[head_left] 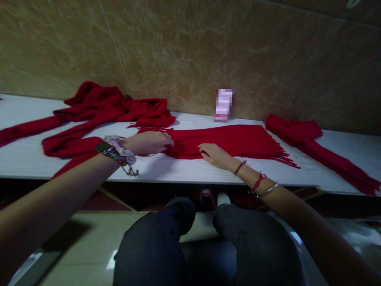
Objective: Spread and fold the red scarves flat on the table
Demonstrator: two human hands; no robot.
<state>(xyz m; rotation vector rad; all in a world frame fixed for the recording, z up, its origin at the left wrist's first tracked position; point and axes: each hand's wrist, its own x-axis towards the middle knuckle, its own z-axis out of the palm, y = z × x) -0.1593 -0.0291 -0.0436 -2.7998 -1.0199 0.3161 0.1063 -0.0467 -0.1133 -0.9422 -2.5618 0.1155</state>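
Note:
A flat red scarf [226,139] lies lengthwise on the white table, with fringe at both ends. My left hand [153,143] is over its left end, fingers bent down onto the cloth; whether they pinch it is hard to tell. My right hand [214,154] rests at the near edge of the scarf's middle, fingers curved and touching the fabric. Just beyond the left hand is a rumpled heap of red scarves [107,103], partly behind my left wrist. Another red scarf [312,143], loosely folded, lies to the right.
A pixelated upright object [224,104] stands at the back against the marbled wall [190,51]. The narrow white table [154,172] ends just in front of my knees. Below its front edge is a dark recess.

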